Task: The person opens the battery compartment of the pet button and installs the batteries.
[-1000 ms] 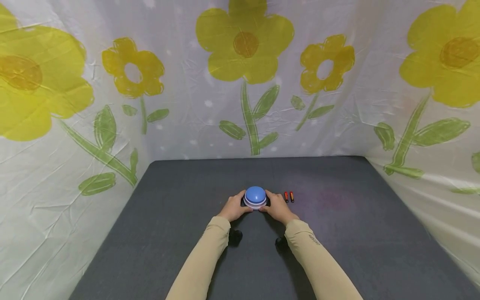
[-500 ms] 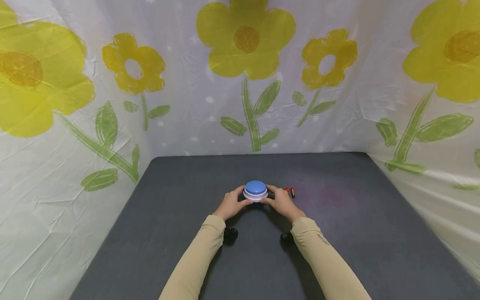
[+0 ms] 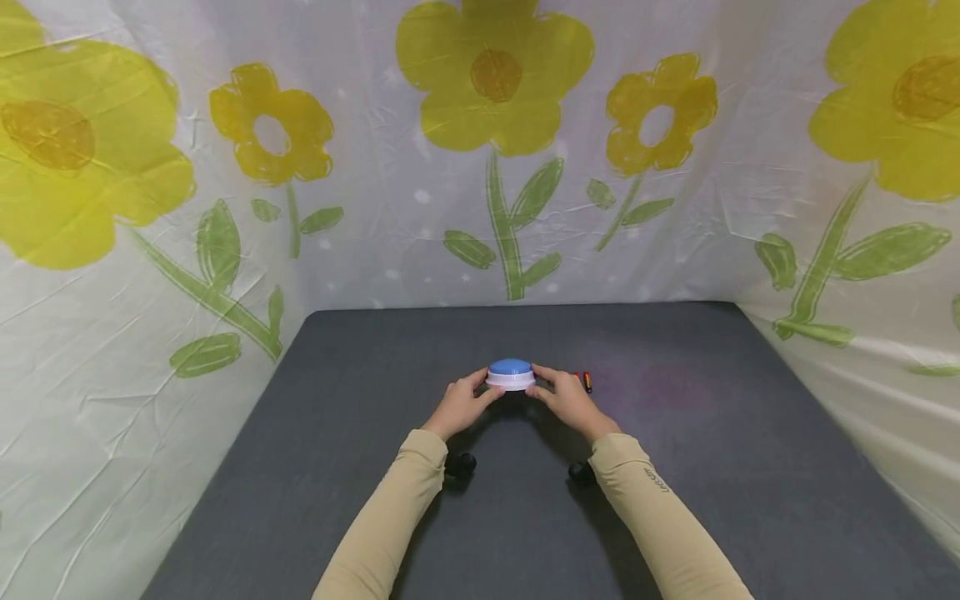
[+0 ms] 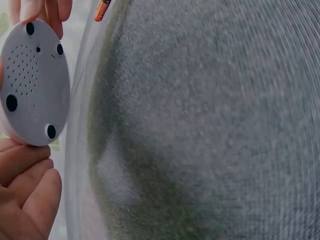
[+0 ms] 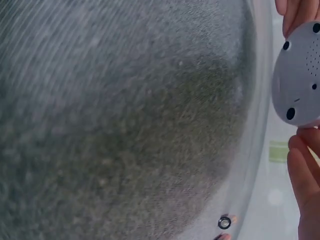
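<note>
A round push button (image 3: 511,375) with a blue dome and a white base is held up off the table between both hands. My left hand (image 3: 454,407) pinches its left edge and my right hand (image 3: 573,406) pinches its right edge. The left wrist view shows the white underside (image 4: 42,85), with a patch of small speaker holes and several black round feet. The same underside (image 5: 295,75) is partly cut off in the right wrist view. Just right of the right hand's fingers lie two small red-and-black batteries (image 3: 587,382), one partly hidden by that hand.
The dark grey table (image 3: 360,417) extends around the hands. A white curtain (image 3: 375,208) printed with yellow flowers stands behind it and at both sides. Black wrist cameras (image 3: 461,465) hang below the wrists.
Both hands have raised the push button from the table and tilted it, so less of its blue top shows. The wrists have spread slightly apart, and the right hand now covers part of one battery.
</note>
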Demonstrator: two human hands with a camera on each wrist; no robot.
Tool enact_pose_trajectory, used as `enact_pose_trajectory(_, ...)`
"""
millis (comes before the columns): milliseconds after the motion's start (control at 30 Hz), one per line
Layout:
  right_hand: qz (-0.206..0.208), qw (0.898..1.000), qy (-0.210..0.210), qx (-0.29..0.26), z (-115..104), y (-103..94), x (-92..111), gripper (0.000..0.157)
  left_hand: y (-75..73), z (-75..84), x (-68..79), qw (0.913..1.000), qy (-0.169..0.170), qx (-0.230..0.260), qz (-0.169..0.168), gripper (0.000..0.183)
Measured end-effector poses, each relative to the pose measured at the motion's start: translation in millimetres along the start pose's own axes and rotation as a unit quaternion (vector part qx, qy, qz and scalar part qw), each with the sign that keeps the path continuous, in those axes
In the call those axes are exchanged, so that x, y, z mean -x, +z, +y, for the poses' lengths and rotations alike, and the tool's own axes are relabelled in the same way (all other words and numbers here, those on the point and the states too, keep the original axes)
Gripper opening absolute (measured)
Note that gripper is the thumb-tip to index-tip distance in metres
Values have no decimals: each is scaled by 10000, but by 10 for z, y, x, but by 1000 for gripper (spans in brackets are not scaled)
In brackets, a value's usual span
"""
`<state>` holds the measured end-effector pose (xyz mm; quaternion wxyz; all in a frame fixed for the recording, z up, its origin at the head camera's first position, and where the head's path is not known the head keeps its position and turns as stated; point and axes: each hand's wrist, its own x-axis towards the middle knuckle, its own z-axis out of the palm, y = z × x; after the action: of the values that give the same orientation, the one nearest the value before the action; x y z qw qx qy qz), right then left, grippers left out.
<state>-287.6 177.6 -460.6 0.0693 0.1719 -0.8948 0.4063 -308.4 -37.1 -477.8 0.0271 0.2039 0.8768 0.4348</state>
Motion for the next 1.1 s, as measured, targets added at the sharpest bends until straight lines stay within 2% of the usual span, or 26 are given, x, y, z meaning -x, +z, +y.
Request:
enact_pose_trajectory(200,250,9994,182,-185,-41,6,-17,44,9,97,10,9994,-136,-249,187,69)
enact_pose_trajectory(400,411,9969,581,-346,-104,-19,-48,37,41,148,27,9997,-151,-191,-7,85)
enact_pose_trajectory(567,487,9925,958,-588,-156,-46,-66,36,68,125,30,9996,56,-252,-83,99)
enact_pose_trajectory(733,664,9901,925,-822,-182,-54,-86,30,91,104,4,9975,502,-491,74,109)
enact_pose_trajectory(867,739,9898,952,-759,-182,-45,-80,26,108,110,-11,9943,833,-657,146,112)
enact_pose_trajectory(967,701,9900,1025,-662,-179,-39,-64,25,119,120,-9,9937,869,-692,161,111)
enact_pose_trajectory(1100,511,9944,843,-376,-163,-40,-36,28,127,124,1,9945,839,-584,207,105)
